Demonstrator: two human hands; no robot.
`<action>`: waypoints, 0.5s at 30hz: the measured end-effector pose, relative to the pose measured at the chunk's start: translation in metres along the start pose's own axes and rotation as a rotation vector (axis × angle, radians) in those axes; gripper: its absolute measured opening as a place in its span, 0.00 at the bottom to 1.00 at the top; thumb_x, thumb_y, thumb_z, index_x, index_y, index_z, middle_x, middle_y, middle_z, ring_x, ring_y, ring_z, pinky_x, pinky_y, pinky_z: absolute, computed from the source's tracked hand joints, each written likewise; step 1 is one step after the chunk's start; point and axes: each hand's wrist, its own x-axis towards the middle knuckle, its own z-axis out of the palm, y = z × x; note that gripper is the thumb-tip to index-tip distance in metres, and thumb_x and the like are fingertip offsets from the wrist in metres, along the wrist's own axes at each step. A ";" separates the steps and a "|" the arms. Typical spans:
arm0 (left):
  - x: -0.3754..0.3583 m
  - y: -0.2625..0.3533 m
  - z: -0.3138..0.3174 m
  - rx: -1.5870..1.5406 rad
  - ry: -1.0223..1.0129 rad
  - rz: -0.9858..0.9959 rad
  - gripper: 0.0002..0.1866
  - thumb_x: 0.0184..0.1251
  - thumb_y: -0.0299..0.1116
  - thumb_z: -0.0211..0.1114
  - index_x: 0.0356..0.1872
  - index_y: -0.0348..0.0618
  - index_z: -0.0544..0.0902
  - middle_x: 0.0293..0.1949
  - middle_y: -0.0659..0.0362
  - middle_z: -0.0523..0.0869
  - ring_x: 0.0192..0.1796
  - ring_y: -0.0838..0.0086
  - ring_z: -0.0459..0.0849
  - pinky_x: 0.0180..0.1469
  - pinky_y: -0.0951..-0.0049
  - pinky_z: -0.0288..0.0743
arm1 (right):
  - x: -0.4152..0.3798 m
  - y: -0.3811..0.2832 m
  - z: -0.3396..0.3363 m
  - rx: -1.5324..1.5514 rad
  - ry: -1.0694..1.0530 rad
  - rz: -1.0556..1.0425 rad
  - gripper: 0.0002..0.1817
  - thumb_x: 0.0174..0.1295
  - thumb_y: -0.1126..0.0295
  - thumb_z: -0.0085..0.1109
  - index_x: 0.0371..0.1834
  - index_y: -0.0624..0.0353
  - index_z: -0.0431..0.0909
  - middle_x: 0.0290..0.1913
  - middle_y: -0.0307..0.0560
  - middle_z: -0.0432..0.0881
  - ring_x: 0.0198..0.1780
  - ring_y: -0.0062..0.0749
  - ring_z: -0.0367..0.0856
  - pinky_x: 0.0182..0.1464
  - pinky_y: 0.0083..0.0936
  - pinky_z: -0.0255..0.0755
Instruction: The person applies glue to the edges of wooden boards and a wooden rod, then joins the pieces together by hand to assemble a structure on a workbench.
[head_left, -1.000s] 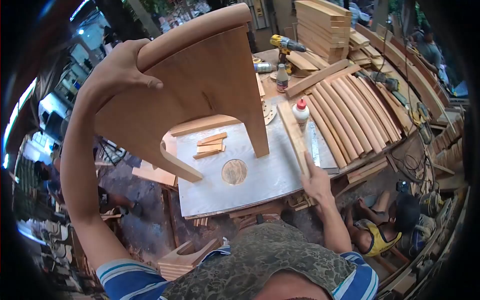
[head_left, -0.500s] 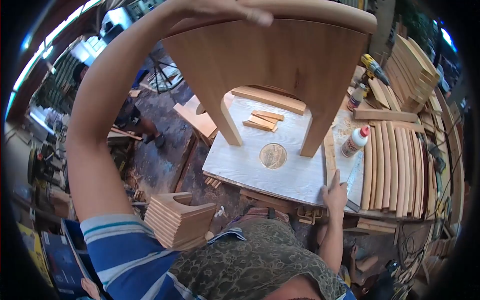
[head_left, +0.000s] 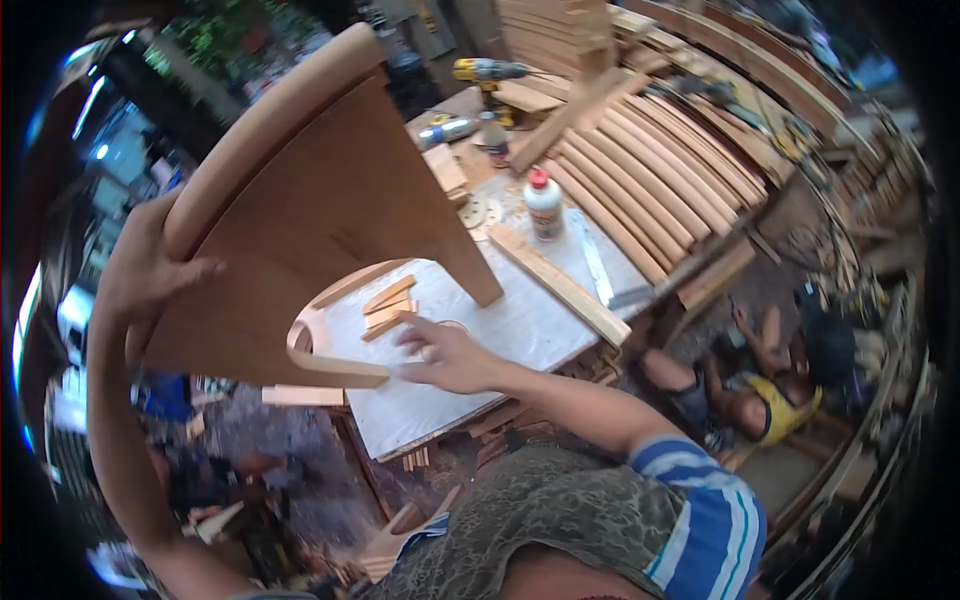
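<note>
At the far left, our left hand (head_left: 150, 265) grips the large wooden panel (head_left: 320, 220) by the end of its rounded rail (head_left: 270, 135), with the thumb laid over the flat face. The panel leans at a slant over the left part of the white board (head_left: 385, 415), its two legs pointing down to the right on either side of an arched cutout. We cannot tell whether the feet press on the board or hang just above it.

Through the arch we see a few small wood sticks (head_left: 388, 308), lying together on the board. Just to their right is our right hand (head_left: 445, 358), empty and loosely open, its fingers spread and pointing left between the panel's legs. It partly hides a round patch (head_left: 455, 326) in the board; we cannot tell whether it touches the surface.

Farther back, a small dark bottle (head_left: 496, 148) stands near a yellow drill (head_left: 488, 72). Right of our hand, a plank (head_left: 560, 285) lies slantwise, its near end at the board's edge. A white glue bottle (head_left: 544, 208) with a red cap stands upright behind it, and a metal ruler (head_left: 592, 262) lies just right of the bottle. Next comes a row of curved wood strips (head_left: 650, 180), side by side. At the lower right, a person in a yellow top (head_left: 768, 412) sits low, well apart from our hands.
</note>
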 end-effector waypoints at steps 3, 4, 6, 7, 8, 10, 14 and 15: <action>-0.028 0.003 0.009 0.051 0.092 0.106 0.36 0.45 0.39 0.81 0.56 0.29 0.80 0.43 0.51 0.88 0.48 0.70 0.84 0.57 0.67 0.77 | 0.048 -0.027 0.056 0.524 -0.003 0.082 0.57 0.63 0.47 0.72 0.81 0.73 0.48 0.66 0.58 0.78 0.66 0.37 0.78 0.64 0.31 0.74; -0.038 0.006 0.015 0.042 0.134 0.164 0.34 0.46 0.35 0.81 0.56 0.29 0.80 0.42 0.51 0.88 0.47 0.71 0.84 0.56 0.67 0.77 | 0.063 -0.029 0.073 0.598 0.008 -0.036 0.54 0.64 0.48 0.71 0.80 0.72 0.50 0.67 0.56 0.78 0.66 0.35 0.77 0.64 0.30 0.74; -0.057 0.023 0.022 0.034 0.111 0.197 0.33 0.48 0.31 0.79 0.57 0.29 0.79 0.42 0.51 0.87 0.47 0.70 0.84 0.55 0.67 0.77 | 0.075 -0.045 0.089 0.665 0.075 -0.198 0.46 0.64 0.52 0.70 0.77 0.70 0.60 0.66 0.52 0.79 0.64 0.30 0.78 0.62 0.27 0.74; -0.069 0.026 0.022 0.043 0.105 0.150 0.31 0.50 0.27 0.78 0.58 0.28 0.78 0.42 0.51 0.87 0.47 0.70 0.85 0.54 0.68 0.78 | 0.070 -0.064 0.100 0.678 0.122 -0.226 0.41 0.64 0.55 0.70 0.74 0.68 0.67 0.64 0.50 0.81 0.61 0.28 0.79 0.60 0.25 0.75; -0.079 0.024 0.018 0.035 0.076 0.189 0.31 0.50 0.27 0.78 0.58 0.28 0.78 0.42 0.51 0.87 0.47 0.70 0.85 0.54 0.68 0.78 | 0.068 -0.069 0.111 0.681 0.172 -0.230 0.41 0.64 0.55 0.70 0.74 0.68 0.67 0.64 0.50 0.81 0.61 0.28 0.79 0.60 0.25 0.75; -0.100 0.020 0.009 0.149 0.063 0.152 0.35 0.58 0.29 0.75 0.67 0.31 0.73 0.54 0.50 0.83 0.58 0.65 0.82 0.63 0.65 0.74 | 0.058 -0.081 0.128 0.751 0.123 -0.365 0.32 0.67 0.54 0.69 0.65 0.68 0.76 0.62 0.51 0.84 0.61 0.34 0.81 0.64 0.33 0.74; -0.125 0.001 -0.019 0.044 0.331 0.204 0.36 0.62 0.27 0.73 0.72 0.35 0.70 0.60 0.46 0.80 0.63 0.59 0.81 0.67 0.61 0.75 | 0.023 -0.130 0.154 0.626 0.394 -0.562 0.31 0.67 0.55 0.69 0.65 0.68 0.76 0.59 0.54 0.85 0.60 0.38 0.83 0.66 0.34 0.74; -0.130 0.029 -0.037 0.012 0.220 0.241 0.36 0.61 0.30 0.76 0.70 0.33 0.72 0.58 0.47 0.82 0.60 0.62 0.82 0.65 0.64 0.75 | 0.016 -0.145 0.156 0.611 0.407 -0.569 0.31 0.67 0.55 0.69 0.65 0.68 0.76 0.59 0.54 0.85 0.60 0.38 0.83 0.66 0.34 0.74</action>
